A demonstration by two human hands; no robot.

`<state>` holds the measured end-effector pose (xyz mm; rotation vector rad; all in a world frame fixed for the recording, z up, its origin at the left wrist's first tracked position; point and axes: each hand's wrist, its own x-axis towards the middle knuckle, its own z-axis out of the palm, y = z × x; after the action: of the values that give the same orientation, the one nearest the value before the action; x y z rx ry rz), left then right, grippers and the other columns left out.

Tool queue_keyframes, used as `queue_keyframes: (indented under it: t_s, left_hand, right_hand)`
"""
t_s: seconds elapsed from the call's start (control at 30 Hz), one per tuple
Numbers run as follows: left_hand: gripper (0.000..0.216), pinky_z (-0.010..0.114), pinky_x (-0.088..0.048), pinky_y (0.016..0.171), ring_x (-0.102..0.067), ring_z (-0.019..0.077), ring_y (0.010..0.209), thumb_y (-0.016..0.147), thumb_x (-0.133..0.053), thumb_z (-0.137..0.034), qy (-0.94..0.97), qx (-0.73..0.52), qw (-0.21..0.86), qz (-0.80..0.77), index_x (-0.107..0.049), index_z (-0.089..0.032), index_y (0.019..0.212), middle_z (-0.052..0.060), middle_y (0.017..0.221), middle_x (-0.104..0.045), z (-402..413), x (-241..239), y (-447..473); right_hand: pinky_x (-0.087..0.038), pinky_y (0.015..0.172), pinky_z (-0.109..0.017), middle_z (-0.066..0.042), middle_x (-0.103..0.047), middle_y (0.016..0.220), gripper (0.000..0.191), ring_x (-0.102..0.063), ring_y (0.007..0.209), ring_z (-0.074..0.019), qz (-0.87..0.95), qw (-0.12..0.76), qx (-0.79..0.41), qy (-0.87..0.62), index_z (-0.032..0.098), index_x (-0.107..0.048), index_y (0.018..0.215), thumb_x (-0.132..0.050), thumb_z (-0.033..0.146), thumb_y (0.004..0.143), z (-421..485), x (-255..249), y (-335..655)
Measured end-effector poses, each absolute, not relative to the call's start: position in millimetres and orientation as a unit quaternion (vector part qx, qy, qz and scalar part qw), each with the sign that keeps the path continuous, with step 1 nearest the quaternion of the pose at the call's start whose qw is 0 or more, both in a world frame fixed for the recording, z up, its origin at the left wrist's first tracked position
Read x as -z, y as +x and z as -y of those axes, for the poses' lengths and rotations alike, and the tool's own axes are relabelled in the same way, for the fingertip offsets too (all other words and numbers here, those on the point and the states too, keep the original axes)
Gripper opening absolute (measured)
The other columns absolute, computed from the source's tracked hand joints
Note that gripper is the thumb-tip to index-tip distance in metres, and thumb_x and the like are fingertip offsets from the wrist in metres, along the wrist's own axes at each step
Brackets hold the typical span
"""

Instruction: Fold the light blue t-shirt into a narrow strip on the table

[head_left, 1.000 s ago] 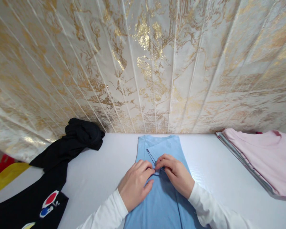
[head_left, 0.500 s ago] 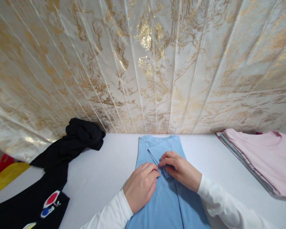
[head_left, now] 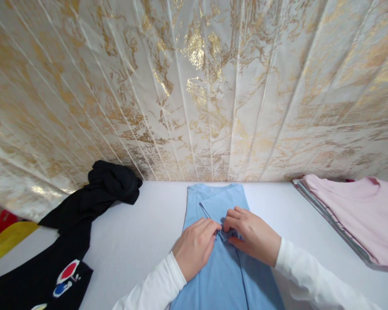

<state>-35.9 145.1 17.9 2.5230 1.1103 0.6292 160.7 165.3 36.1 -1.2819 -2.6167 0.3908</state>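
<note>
A light blue shirt (head_left: 220, 275) lies lengthwise on the white table (head_left: 142, 232), folded narrow, its collar end against the wall. My left hand (head_left: 195, 247) rests on the shirt's middle, fingers curled and pressing the cloth. My right hand (head_left: 254, 237) is beside it, fingers and thumb pinched on a small bunched fold of the blue cloth. Both wrists wear white sleeves.
A black garment (head_left: 84, 215) with red, blue and white marks sprawls at the left, over yellow and red cloth (head_left: 6, 241). A stack of folded clothes topped by a pink shirt (head_left: 358, 211) sits at the right. A gold-patterned wall (head_left: 194, 86) rises behind the table.
Both hands have shifted a little to the right along the shirt. The right hand's fingers have gathered a small fold of the blue cloth into a bunch.
</note>
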Motion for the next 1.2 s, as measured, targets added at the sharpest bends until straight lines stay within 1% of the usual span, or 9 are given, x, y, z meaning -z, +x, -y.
queue_keyframes:
  t_s: [0.13, 0.2, 0.33, 0.43, 0.5, 0.63, 0.77, 1.0, 1.2]
  left_hand:
    - [0.023, 0.03, -0.044, 0.078, -0.055, 0.0188, 0.088, 0.087, -0.048, -0.004, 0.87, -0.234, 0.167, -0.4, -0.052, -0.021, 0.101, 0.002, 0.091, -0.058, -145.0, -17.6, -34.6]
    - [0.021, 0.029, -0.044, 0.077, -0.055, 0.0186, 0.087, 0.086, -0.051, -0.006, 0.866, -0.234, 0.159, -0.412, -0.054, -0.021, 0.1, 0.001, 0.091, -0.059, -144.7, -18.9, -32.6]
    - [0.013, 0.03, -0.045, 0.075, -0.057, 0.0193, 0.087, 0.084, -0.065, -0.016, 0.863, -0.212, 0.127, -0.44, -0.058, -0.021, 0.093, 0.0, 0.092, -0.061, -143.3, -22.0, -25.4]
    - [0.017, 0.031, -0.045, 0.073, -0.058, 0.0201, 0.085, 0.079, -0.072, -0.022, 0.853, -0.197, 0.115, -0.469, -0.06, -0.02, 0.09, 0.0, 0.091, -0.062, -141.9, -23.6, -18.4]
    - [0.02, 0.032, -0.045, 0.072, -0.058, 0.021, 0.085, 0.077, -0.075, -0.022, 0.845, -0.188, 0.107, -0.489, -0.059, -0.02, 0.09, 0.0, 0.09, -0.062, -141.4, -23.8, -14.0]
    - [0.016, 0.032, -0.044, 0.072, -0.057, 0.0204, 0.084, 0.077, -0.07, -0.013, 0.832, -0.192, 0.11, -0.509, -0.058, -0.019, 0.085, 0.0, 0.088, -0.061, -142.1, -22.3, -7.5]
    - [0.015, 0.031, -0.043, 0.071, -0.057, 0.0193, 0.081, 0.076, -0.066, -0.008, 0.819, -0.207, 0.132, -0.519, -0.057, -0.019, 0.081, -0.001, 0.084, -0.059, -142.6, -20.3, -4.8]
    - [0.014, 0.03, -0.041, 0.069, -0.055, 0.0185, 0.079, 0.077, -0.061, -0.008, 0.816, -0.217, 0.139, -0.518, -0.053, -0.02, 0.08, -0.001, 0.081, -0.058, -141.9, -20.9, -6.6]
    - [0.015, 0.029, -0.041, 0.07, -0.056, 0.0184, 0.081, 0.078, -0.06, -0.007, 0.822, -0.215, 0.133, -0.511, -0.055, -0.02, 0.082, -0.001, 0.085, -0.058, -141.9, -21.8, -7.9]
  right_hand:
    - [-0.037, 0.072, -0.03, -0.003, -0.059, 0.085, 0.016, -0.05, 0.083, -0.0191, 0.888, 0.116, -0.11, -0.43, 0.02, -0.057, 0.077, -0.055, 0.006, 0.068, -165.8, -30.7, 158.9]
    - [-0.037, 0.072, -0.03, -0.003, -0.059, 0.086, 0.021, -0.05, 0.082, -0.0194, 0.889, 0.12, -0.108, -0.43, 0.019, -0.057, 0.08, -0.054, 0.005, 0.066, -166.1, -28.9, 159.4]
    - [-0.038, 0.073, -0.031, -0.005, -0.06, 0.088, 0.024, -0.05, 0.083, -0.0207, 0.886, 0.11, -0.121, -0.434, 0.019, -0.058, 0.085, -0.056, 0.005, 0.065, -167.2, -30.1, 159.6]
    - [-0.039, 0.072, -0.032, -0.005, -0.061, 0.087, 0.019, -0.051, 0.083, -0.0218, 0.885, 0.1, -0.134, -0.434, 0.019, -0.06, 0.084, -0.06, 0.008, 0.068, -168.6, -33.2, 160.0]
    - [-0.039, 0.072, -0.032, -0.005, -0.061, 0.087, 0.018, -0.052, 0.084, -0.0219, 0.885, 0.099, -0.147, -0.431, 0.019, -0.06, 0.085, -0.062, 0.009, 0.069, -169.4, -34.5, 160.8]
    - [-0.039, 0.073, -0.03, -0.004, -0.061, 0.085, 0.02, -0.052, 0.083, -0.0204, 0.881, 0.108, -0.159, -0.432, 0.019, -0.06, 0.083, -0.06, 0.004, 0.069, -170.2, -34.7, 161.9]
    - [-0.039, 0.072, -0.029, -0.003, -0.061, 0.083, 0.018, -0.052, 0.081, -0.0199, 0.875, 0.116, -0.175, -0.436, 0.019, -0.06, 0.081, -0.063, 0.006, 0.068, -170.6, -34.9, 161.8]
    - [-0.038, 0.073, -0.03, -0.003, -0.06, 0.082, 0.018, -0.051, 0.08, -0.0191, 0.884, 0.122, -0.139, -0.429, 0.02, -0.058, 0.076, -0.053, 0.004, 0.068, -171.2, -31.3, 159.8]
    - [-0.037, 0.069, -0.028, -0.001, -0.059, 0.076, 0.023, -0.052, 0.076, -0.0181, 0.88, 0.127, -0.146, -0.434, 0.021, -0.053, 0.076, -0.05, 0.002, 0.062, -168.0, -30.0, 158.5]
